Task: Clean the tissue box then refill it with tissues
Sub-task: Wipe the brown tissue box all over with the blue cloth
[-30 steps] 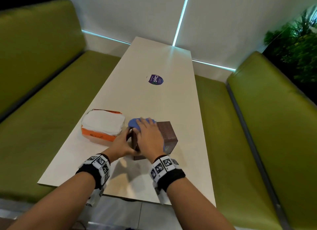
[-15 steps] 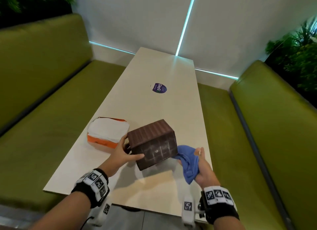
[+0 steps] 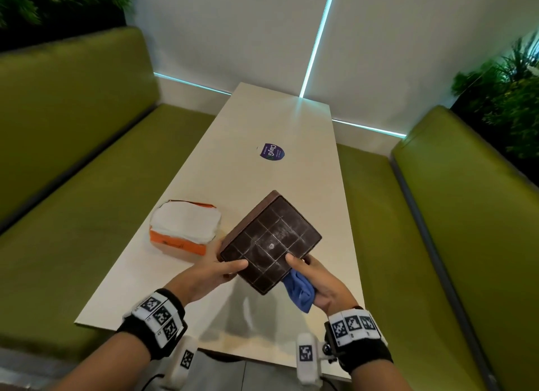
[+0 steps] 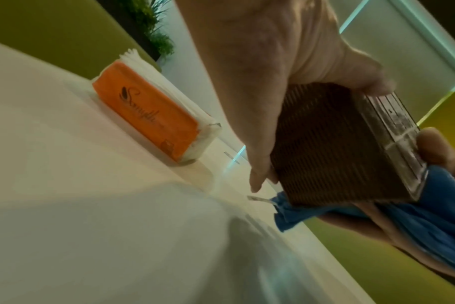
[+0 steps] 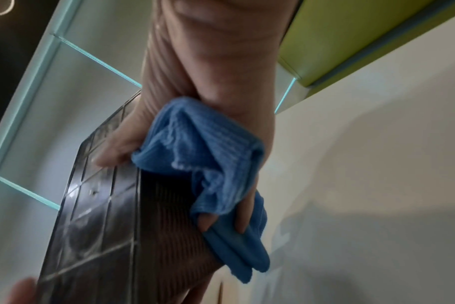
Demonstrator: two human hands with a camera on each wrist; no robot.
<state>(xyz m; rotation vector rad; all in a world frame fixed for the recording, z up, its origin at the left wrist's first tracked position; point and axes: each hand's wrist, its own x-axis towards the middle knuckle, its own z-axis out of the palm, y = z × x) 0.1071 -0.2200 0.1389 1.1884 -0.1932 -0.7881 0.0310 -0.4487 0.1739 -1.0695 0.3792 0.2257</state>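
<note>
The dark brown tissue box (image 3: 271, 240) (image 4: 333, 144) (image 5: 96, 232) is lifted off the table and tilted, its gridded, dusty face turned up toward me. My left hand (image 3: 215, 269) (image 4: 268, 86) grips its left corner, thumb on the gridded face. My right hand (image 3: 316, 282) (image 5: 195, 115) holds the box's near right edge, thumb on the face, with a blue cloth (image 3: 299, 291) (image 4: 413, 222) (image 5: 216, 170) bunched between its fingers and the box's ribbed side. An orange pack of white tissues (image 3: 185, 228) (image 4: 153, 115) lies on the table to the left.
The long white table (image 3: 262, 163) carries a round purple sticker (image 3: 272, 152) near its middle. Green benches (image 3: 73, 169) run along both sides, with plants (image 3: 507, 90) behind the backrests. A white wall with lit seams closes the far end.
The box came off the table and turned so its gridded face points up. My right hand, earlier apart with the cloth, has moved in and now holds the box's edge.
</note>
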